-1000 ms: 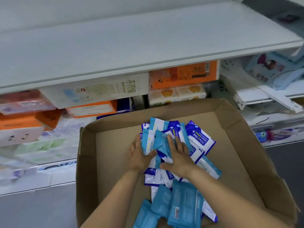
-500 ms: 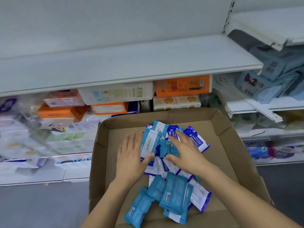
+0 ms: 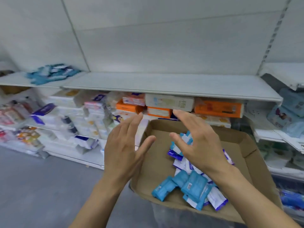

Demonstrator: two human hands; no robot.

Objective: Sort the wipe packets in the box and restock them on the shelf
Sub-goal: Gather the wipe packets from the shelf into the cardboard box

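An open cardboard box [image 3: 246, 145] holds a loose heap of teal and blue-and-white wipe packets [image 3: 194, 186]. My left hand [image 3: 125, 148] is raised above the box's left edge, fingers straight and spread, holding nothing. My right hand [image 3: 195, 139] hovers over the far part of the heap, fingers extended and empty, hiding some packets beneath it. Ahead runs a bare white shelf [image 3: 164, 83]. On the shelf section further left lies a pile of blue packets [image 3: 49, 74].
Below the bare shelf stand orange boxes [image 3: 218, 106] and white tissue packs [image 3: 169, 101]. More packaged goods [image 3: 74, 122] fill the lower left shelves, blue packs [image 3: 289, 109] the right bay. Grey floor [image 3: 41, 186] lies to the left.
Both hands have lifted off the packets in the box and risen, fingers spread. The view has swung up and left, showing the bare shelf and the pile of blue packets on it.
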